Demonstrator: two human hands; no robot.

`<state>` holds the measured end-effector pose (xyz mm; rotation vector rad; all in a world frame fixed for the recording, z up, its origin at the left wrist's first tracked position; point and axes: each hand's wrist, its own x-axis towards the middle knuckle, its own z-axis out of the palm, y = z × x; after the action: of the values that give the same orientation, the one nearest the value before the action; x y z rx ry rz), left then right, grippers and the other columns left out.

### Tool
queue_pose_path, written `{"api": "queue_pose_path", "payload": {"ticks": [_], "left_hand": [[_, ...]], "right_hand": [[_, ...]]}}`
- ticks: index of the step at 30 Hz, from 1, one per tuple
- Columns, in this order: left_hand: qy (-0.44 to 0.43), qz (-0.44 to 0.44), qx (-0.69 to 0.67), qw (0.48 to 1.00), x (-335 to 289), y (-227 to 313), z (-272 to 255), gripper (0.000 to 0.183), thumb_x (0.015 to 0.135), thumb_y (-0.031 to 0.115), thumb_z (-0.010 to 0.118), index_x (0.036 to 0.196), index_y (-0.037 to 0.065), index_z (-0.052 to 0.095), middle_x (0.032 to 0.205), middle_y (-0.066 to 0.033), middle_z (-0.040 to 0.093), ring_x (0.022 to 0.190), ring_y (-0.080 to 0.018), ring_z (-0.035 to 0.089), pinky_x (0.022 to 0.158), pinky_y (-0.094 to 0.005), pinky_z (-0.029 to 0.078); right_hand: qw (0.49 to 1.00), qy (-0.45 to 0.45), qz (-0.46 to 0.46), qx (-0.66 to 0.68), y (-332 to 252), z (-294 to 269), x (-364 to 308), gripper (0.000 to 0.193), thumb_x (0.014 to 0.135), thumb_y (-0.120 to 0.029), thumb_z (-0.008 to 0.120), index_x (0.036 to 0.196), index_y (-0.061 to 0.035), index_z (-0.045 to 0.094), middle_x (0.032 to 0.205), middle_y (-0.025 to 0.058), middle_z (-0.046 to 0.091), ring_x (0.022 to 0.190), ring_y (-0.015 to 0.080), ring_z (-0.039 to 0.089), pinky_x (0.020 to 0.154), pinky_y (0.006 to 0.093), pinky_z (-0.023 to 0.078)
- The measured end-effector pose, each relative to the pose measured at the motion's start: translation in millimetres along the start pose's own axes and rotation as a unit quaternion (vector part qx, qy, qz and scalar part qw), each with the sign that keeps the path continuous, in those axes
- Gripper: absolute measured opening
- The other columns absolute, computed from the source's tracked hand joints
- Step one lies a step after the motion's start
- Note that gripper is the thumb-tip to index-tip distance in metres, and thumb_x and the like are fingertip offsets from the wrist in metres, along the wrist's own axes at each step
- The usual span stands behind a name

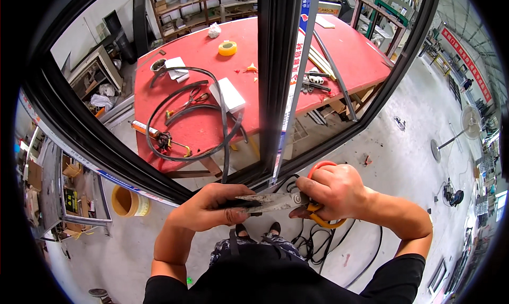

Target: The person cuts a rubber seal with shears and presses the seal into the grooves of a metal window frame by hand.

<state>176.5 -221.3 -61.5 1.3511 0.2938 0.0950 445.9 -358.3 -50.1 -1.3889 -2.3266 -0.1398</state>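
In my right hand (339,190) is a pair of scissors (275,202) with orange handles, my fingers closed round the loops. The blades point left, slightly parted, toward my left hand (199,211). That hand pinches a short dark piece of rubber strip (249,204) between thumb and fingers, right at the blades. Just beyond my hands stands a black window frame (278,65) with a thick upright and a lower rail. A long black rubber strip (227,155) loops over the table behind and runs down toward my left hand; I cannot tell whether it joins the held piece.
Behind the frame, a red-topped table (201,44) carries a yellow tape roll (227,48), a caulking gun (159,134) and a white box (228,95). A yellow bucket (130,201) stands at left. Black cables (318,245) lie by my feet; a fan (471,122) stands right.
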Motion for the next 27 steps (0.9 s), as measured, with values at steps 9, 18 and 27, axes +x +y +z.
{"api": "queue_pose_path", "payload": {"ticks": [9,18,27], "left_hand": [[0.014,-0.036,-0.021,0.999,3.7,4.3,5.8,0.037,0.095,0.02,0.068,0.12,-0.005,0.059,0.08,0.0019,0.056,0.071,-0.0044,0.047,0.06,-0.0208,0.04],[0.047,0.067,0.128,0.988,19.6,-0.5,9.2,0.034,0.094,0.017,0.069,0.117,-0.006,0.059,0.08,-0.0021,0.06,0.071,-0.0073,0.051,0.061,-0.0242,0.042],[0.075,0.068,0.156,0.983,33.8,13.0,9.7,0.03,0.094,0.015,0.067,0.114,-0.007,0.061,0.078,-0.0031,0.06,0.071,-0.0092,0.052,0.063,-0.0257,0.043]], "right_hand": [[0.999,0.035,-0.002,-0.005,0.5,4.7,-9.6,0.045,0.079,-0.046,0.077,0.09,-0.0054,0.062,0.063,0.0028,0.049,0.058,0.0209,0.06,0.044,0.0323,0.045],[0.996,0.079,0.027,0.01,7.3,22.9,-30.6,0.048,0.072,-0.04,0.086,0.096,-0.0036,0.066,0.064,0.0037,0.056,0.053,0.0218,0.058,0.046,0.0304,0.044],[0.935,0.213,0.2,0.202,5.0,32.9,-47.1,0.058,0.068,-0.029,0.091,0.111,-0.0015,0.064,0.077,0.0079,0.057,0.061,0.0181,0.053,0.055,0.0294,0.044]]}}
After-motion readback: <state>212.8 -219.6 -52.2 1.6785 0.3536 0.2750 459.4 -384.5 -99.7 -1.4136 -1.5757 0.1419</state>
